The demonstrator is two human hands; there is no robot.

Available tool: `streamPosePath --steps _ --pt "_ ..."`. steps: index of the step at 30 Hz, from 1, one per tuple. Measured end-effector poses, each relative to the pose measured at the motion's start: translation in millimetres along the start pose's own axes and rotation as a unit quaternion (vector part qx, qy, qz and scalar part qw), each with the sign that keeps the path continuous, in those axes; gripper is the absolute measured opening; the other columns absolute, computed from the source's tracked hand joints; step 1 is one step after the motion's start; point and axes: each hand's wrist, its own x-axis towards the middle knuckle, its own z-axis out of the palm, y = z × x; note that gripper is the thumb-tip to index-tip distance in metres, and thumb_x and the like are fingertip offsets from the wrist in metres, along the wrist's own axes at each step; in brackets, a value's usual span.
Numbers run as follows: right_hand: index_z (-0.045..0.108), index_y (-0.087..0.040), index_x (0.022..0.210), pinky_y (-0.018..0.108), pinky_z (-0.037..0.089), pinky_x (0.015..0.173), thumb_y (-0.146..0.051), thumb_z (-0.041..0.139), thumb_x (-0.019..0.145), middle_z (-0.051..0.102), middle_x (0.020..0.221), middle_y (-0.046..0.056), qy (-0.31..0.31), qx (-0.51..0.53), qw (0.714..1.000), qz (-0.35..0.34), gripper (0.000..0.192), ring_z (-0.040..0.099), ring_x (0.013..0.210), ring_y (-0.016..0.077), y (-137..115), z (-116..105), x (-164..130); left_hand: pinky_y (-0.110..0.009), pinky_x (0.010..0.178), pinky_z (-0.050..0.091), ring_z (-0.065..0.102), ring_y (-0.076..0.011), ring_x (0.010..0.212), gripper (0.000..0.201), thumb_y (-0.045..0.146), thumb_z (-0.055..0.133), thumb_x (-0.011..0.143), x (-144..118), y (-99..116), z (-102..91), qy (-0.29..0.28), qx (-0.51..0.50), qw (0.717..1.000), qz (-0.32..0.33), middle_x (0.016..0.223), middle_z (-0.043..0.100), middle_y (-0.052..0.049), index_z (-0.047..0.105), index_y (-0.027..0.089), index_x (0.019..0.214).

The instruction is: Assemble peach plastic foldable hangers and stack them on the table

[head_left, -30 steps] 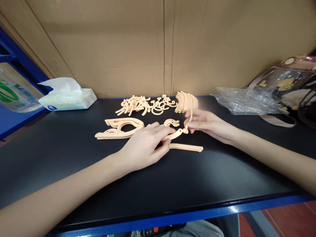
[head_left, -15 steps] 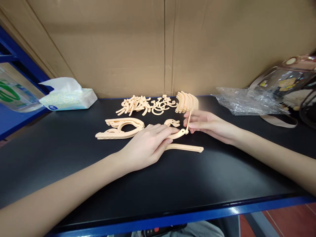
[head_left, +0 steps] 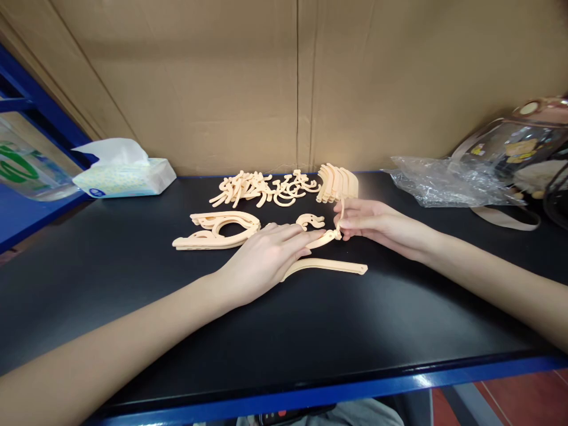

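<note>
My left hand (head_left: 277,251) lies over a beige curved folding-hanger arm (head_left: 323,240), holding it down on the black table with fingers stretched along it. Most of that arm is hidden beneath the hand. At its right end, my right hand (head_left: 368,223) pinches a thin upright hanger piece (head_left: 342,210) between thumb and fingers; the two pieces meet at a joint. In front of my left fingers lies a loose hanger arm (head_left: 332,265). A small hook piece (head_left: 310,221) rests just beyond them. Folded hangers (head_left: 217,232) lie left of my left hand.
Behind are a heap of hanger parts (head_left: 244,186), loose hooks (head_left: 288,190) and a row of curved arms (head_left: 336,182). A tissue pack (head_left: 126,176) stands back left. Clear plastic wrap (head_left: 448,182) and a transparent bag (head_left: 510,145) lie back right, before a cardboard wall (head_left: 199,89).
My left thumb has drawn back a little, showing more of the loose arm in front. The upright piece in my right hand is turned slightly; both hands otherwise stay in place.
</note>
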Motion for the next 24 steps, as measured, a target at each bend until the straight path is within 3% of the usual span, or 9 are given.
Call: streamPosePath --steps 24 --pt "0.060 -0.018 0.096 0.030 0.046 0.076 -0.028 0.075 0.070 0.061 0.078 -0.002 0.017 -0.019 1.000 -0.008 0.032 0.056 0.072 0.0114 3.8 -1.4 1.4 -0.031 0.078 0.045 0.058 -0.0182 0.091 0.038 0.020 0.036 0.098 -1.4 -2.6 2.7 -0.009 0.036 0.999 0.014 0.103 0.064 -0.008 0.049 0.020 0.134"
